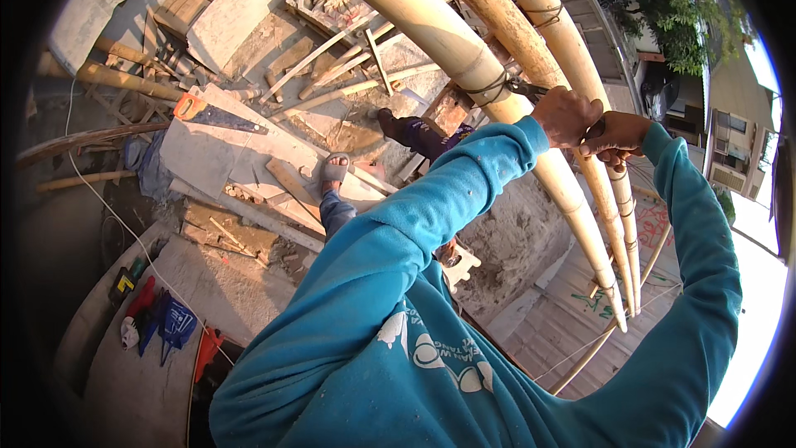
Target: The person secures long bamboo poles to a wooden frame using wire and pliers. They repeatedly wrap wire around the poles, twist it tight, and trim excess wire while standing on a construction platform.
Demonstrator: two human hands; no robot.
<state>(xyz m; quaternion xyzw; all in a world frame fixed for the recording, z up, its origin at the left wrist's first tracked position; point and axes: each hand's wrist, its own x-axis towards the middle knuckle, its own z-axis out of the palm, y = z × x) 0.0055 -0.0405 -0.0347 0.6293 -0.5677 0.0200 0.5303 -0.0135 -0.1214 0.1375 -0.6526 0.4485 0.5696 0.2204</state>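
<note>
Thick bamboo poles (396, 2) run side by side from the top toward the lower right, beneath both hands. My left hand (565, 116) is closed in a fist over them, around a dark metal tool (526, 89) that looks like pliers or pincers. Its head points left, near a dark wire tie (487, 90) wound about the nearest pole. My right hand (615, 134) meets the left one, fingers bent and pressed together. What those fingers hold, if anything, is hidden. Another wire tie (547, 17) circles the farther poles.
Far below, a handsaw (217, 114) with an orange handle lies on boards. Timber pieces (332, 58) and debris litter the ground. My sandalled foot (334, 171) rests on a plank. A blue bag (176, 323) and a cordless tool (124, 284) lie at lower left. Corrugated sheets (572, 328) stand right.
</note>
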